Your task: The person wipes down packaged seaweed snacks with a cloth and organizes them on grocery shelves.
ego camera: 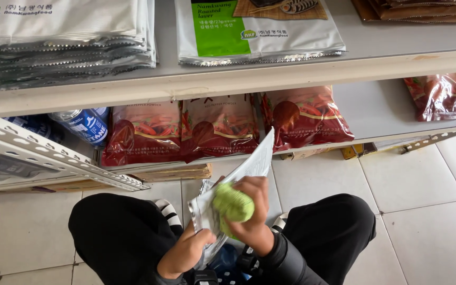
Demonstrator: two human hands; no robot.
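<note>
While the person squats in front of the shelf (pixel 228 79), a flat silver packet (pixel 249 166) is held up between the knees, tilted, with its top corner pointing toward the shelf. The left hand (pixel 186 254) is closed on the lower edge of the packet and carries it from below. The right hand (pixel 253 211) is closed around a green cloth (pixel 232 203) and presses it on the face of the packet, so both hands are close together at the same thing. Just behind the packet, on the lower board of the shelf, three red bags (pixel 217 126) stand side by side, and one more red bag (pixel 442 96) lies well apart to the right of them. To the left of the red bags there is a blue can (pixel 83 125) lying on its side, and in front of it a grey perforated rail (pixel 54 155) runs slanted. On the upper board of the shelf lie stacks of flat silver packs (pixel 54 47) with green and white faces. Under the packet are the black trousers (pixel 122 237) of the person, and around them the floor (pixel 428 211) of pale tiles.
</note>
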